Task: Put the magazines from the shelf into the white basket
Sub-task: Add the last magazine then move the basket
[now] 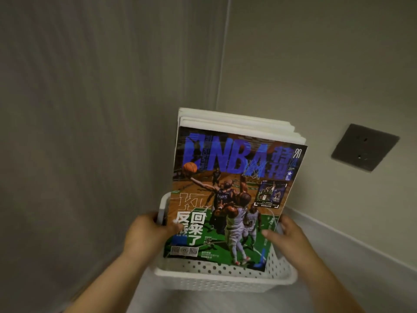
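Note:
A stack of magazines (234, 195) stands tilted in the white perforated basket (225, 279), leaning away from me toward the wall corner. The front cover shows basketball players and big blue letters. White page edges of several magazines behind it show at the top. My left hand (146, 233) grips the basket's left rim, thumb pressed on the front cover. On the other side, my right hand (291, 236) holds the right rim, with its thumb on the cover's lower right part.
The basket sits in a corner between two pale walls. A dark square wall socket (364, 147) is on the right wall. A light skirting board (352, 240) runs along the right wall's base above the pale floor.

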`<state>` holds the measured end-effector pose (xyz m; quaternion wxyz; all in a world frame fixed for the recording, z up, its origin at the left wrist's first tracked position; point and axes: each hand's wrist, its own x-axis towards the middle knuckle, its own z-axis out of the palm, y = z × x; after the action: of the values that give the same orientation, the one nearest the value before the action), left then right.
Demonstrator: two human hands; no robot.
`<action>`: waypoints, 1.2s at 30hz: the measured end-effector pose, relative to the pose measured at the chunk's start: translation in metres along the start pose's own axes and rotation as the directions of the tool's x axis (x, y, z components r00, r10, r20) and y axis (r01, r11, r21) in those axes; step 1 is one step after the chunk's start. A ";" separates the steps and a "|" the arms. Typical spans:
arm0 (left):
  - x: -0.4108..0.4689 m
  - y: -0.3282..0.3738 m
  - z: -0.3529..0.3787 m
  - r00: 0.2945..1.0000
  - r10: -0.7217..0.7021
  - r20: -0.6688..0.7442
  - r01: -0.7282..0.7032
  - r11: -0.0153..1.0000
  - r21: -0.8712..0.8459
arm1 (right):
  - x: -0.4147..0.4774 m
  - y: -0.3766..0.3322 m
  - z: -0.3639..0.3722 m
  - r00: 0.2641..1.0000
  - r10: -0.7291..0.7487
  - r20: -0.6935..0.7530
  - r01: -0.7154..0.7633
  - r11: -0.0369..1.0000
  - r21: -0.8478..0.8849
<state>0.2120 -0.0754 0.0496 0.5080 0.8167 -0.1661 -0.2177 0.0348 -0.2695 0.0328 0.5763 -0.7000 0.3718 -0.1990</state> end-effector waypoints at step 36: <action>-0.186 -0.101 -0.080 0.892 -0.386 -0.235 0.113 0.694 -0.711 | -0.049 0.021 0.115 0.771 0.117 0.626 -0.326 0.917 0.230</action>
<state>0.1010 0.1196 0.0242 0.7574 0.6138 0.1378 -0.1748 0.0786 -0.1579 -0.0095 0.7909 -0.5721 0.2127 0.0447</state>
